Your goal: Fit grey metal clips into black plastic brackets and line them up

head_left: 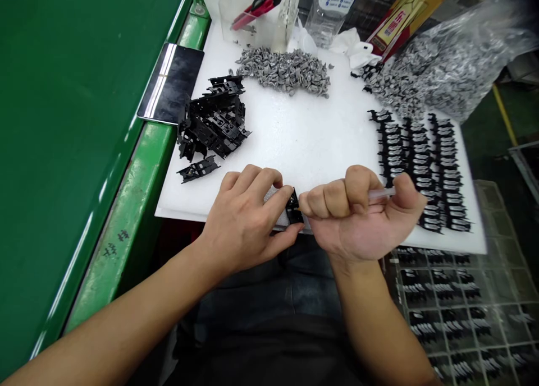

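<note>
My left hand (248, 217) pinches a small black plastic part (292, 206) at the near edge of the white foam board (303, 133). My right hand (357, 212) is curled in a fist round a thin clear tube-like tool (381, 193), its knuckles touching the black part. A pile of loose black plastic frames (214, 122) lies to the left of my hands. A heap of small grey metal pieces (284, 70) sits at the back. Rows of assembled black parts (421, 156) are lined up on the right.
A green machine surface (63, 122) runs along the left, with a dark phone (172, 83) on its edge. A clear bag of grey parts (455, 66), a plastic bottle (332, 4) and a clear box holding a red cutter (261, 1) stand behind. A compartment tray of parts (458, 307) lies lower right.
</note>
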### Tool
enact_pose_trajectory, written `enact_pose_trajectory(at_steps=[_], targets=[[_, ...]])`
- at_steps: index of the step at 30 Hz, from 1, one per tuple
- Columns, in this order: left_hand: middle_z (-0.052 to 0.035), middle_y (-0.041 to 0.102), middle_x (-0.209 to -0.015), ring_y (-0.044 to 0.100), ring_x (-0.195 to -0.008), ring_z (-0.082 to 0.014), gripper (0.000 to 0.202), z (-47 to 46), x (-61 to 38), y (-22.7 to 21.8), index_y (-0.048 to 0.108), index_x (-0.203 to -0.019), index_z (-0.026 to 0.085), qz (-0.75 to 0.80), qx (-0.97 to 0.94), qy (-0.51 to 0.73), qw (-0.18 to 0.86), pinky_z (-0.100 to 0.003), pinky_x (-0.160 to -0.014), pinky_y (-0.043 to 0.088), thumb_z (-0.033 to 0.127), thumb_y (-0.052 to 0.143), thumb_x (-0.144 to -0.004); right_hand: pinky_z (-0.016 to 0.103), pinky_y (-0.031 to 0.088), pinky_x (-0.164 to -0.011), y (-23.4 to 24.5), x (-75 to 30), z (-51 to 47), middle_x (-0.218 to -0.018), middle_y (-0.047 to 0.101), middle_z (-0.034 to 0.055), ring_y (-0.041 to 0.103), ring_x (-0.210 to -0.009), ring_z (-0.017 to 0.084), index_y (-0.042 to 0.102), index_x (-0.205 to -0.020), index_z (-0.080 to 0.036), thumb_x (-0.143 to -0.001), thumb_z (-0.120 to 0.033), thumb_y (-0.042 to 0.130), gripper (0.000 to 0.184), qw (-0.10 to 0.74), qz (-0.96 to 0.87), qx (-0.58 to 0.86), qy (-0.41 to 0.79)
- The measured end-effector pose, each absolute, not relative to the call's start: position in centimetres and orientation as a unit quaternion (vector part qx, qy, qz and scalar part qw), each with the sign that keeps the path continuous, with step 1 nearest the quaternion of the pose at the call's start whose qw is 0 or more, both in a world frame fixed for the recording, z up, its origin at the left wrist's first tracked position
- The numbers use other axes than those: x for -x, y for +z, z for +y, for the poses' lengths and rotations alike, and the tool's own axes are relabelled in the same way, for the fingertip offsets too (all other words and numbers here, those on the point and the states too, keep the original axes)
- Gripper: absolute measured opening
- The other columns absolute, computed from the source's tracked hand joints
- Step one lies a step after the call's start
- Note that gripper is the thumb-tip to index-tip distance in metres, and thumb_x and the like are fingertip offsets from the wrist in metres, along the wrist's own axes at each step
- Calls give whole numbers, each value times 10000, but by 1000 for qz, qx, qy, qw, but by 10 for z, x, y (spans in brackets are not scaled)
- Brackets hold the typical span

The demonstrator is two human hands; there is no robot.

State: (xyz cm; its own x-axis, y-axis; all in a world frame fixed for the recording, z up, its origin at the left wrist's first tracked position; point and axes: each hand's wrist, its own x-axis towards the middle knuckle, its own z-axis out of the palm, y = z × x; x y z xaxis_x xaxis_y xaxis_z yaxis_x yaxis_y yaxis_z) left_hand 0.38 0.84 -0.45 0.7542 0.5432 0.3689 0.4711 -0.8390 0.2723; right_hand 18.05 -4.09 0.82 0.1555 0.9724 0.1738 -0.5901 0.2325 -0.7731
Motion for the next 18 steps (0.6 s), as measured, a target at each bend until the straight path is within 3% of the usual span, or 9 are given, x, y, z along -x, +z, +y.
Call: enact_pose_trajectory(at_steps=[18], targets=[[-118, 687, -1201, 574, -1036, -324, 463, 8, -5, -4, 690, -1229, 170, 274, -934, 219, 69, -473, -806, 385, 550, 598, -982, 325, 242, -476, 5, -180, -40, -456, 171, -77, 143, -416, 120, 326, -598, -257, -998, -591, 377, 524, 697, -362, 267, 559]])
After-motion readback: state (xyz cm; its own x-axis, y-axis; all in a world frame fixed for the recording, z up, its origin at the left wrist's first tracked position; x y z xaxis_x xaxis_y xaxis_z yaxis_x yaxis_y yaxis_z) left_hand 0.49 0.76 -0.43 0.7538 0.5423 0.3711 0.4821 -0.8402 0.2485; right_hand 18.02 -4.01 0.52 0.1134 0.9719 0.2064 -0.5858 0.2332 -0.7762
